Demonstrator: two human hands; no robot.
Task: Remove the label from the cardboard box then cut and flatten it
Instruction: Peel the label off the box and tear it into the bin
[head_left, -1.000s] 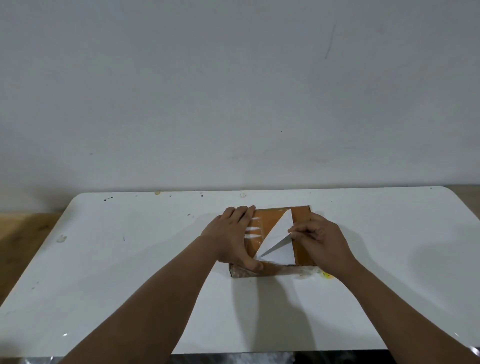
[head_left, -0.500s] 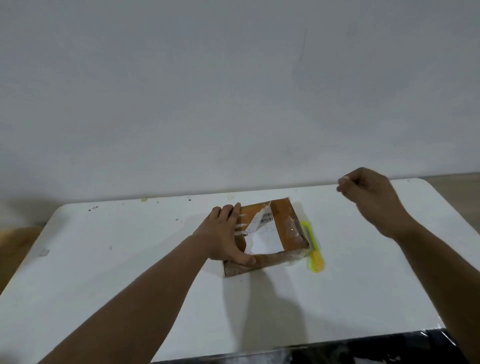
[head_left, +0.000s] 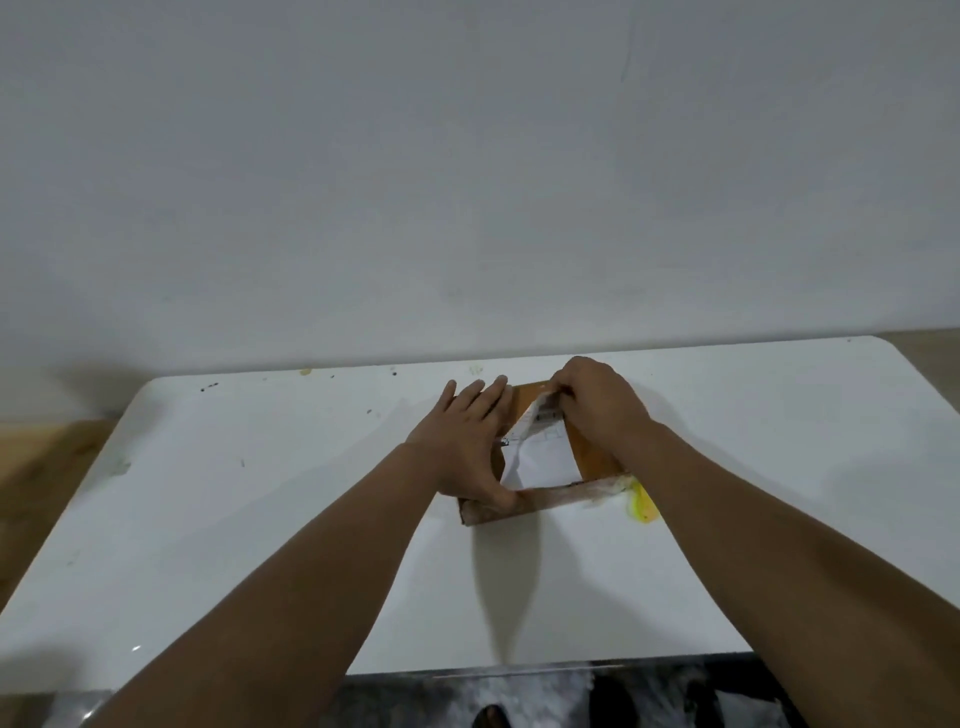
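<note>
Nearest to me, the white worktop (head_left: 260, 519) is carrying the whole job, and my two forearms are reaching out over its near edge toward the cardboard box (head_left: 540, 500), which is lying flat a little right of centre; I am keeping it low and flat so that peeling force goes into the worktop rather than tipping it. My left hand (head_left: 467, 441) is pressing down on the box's left side, fingers straight and spread across the top, thumb hooked against the near wall (an anchor, I judge, so the box is not sliding while the label is being pulled). Just beside the box's near right corner a yellow tool (head_left: 643, 506) is lying on the worktop, partly hidden by my right forearm; probably the cutter, parked within reach for the cutting step. Farther out, my right hand (head_left: 597, 405) is curling over the far right corner, fingers pinching the lifted edge of the white label (head_left: 543, 457); the rest of the label is clinging to the box top, so removal is not yet finished. Beyond it all, a plain grey wall (head_left: 467, 182) is standing.
</note>
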